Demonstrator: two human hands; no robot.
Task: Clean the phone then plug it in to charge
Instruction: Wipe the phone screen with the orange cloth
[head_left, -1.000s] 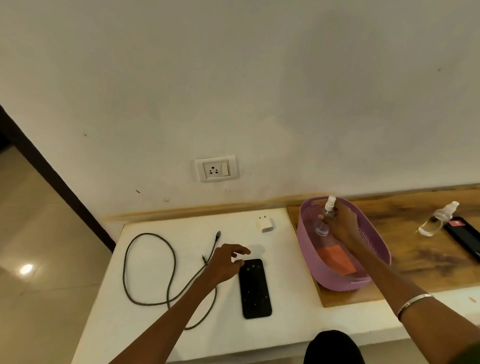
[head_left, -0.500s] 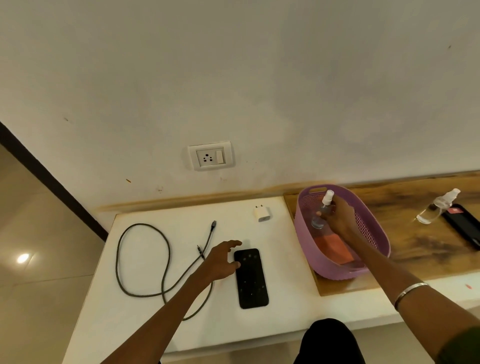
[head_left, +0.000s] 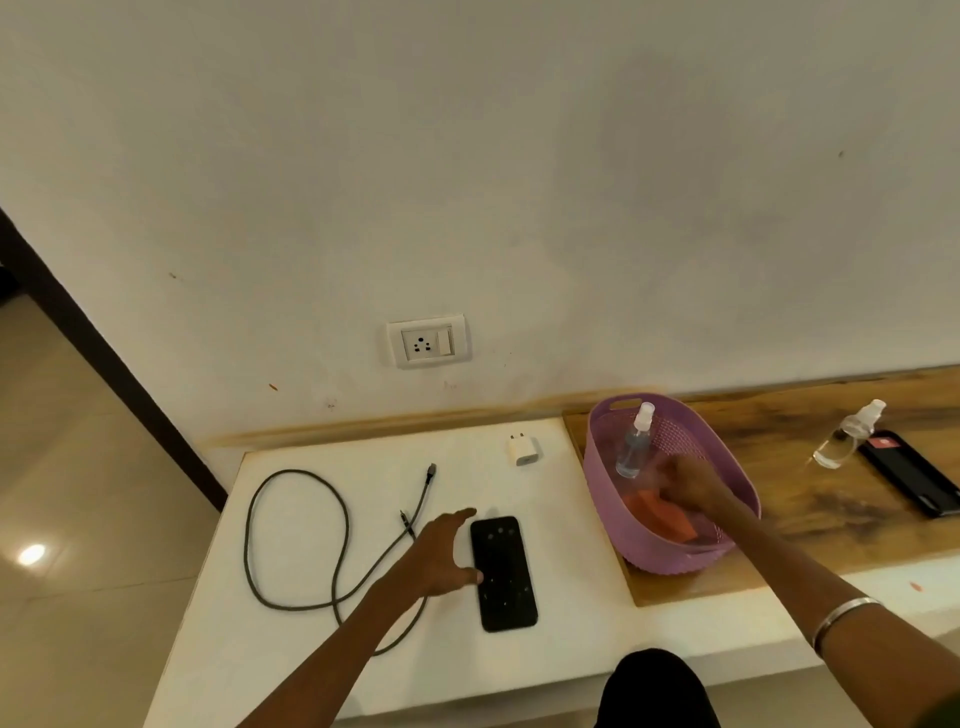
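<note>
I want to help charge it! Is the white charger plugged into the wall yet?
No, not yet. The white charger lies on the white counter, and the wall socket above has nothing in it.

White counter (head_left: 291, 670) with phone (head_left: 503, 572), cable (head_left: 296, 540), adapter (head_left: 523, 449), wooden board (head_left: 779, 545).

Your left hand (head_left: 441, 558) rests at the left edge of the black phone (head_left: 503, 573) on the white counter (head_left: 291, 670), fingers spread, thumb touching the phone. Your right hand (head_left: 688, 480), blurred, reaches into the purple basket (head_left: 605, 483) by the orange cloth (head_left: 660, 512) and leaning spray bottle (head_left: 635, 441). The cable (head_left: 296, 535) loops left of the phone, and the white charger (head_left: 523, 449) sits below the wall socket (head_left: 427, 342).
</note>
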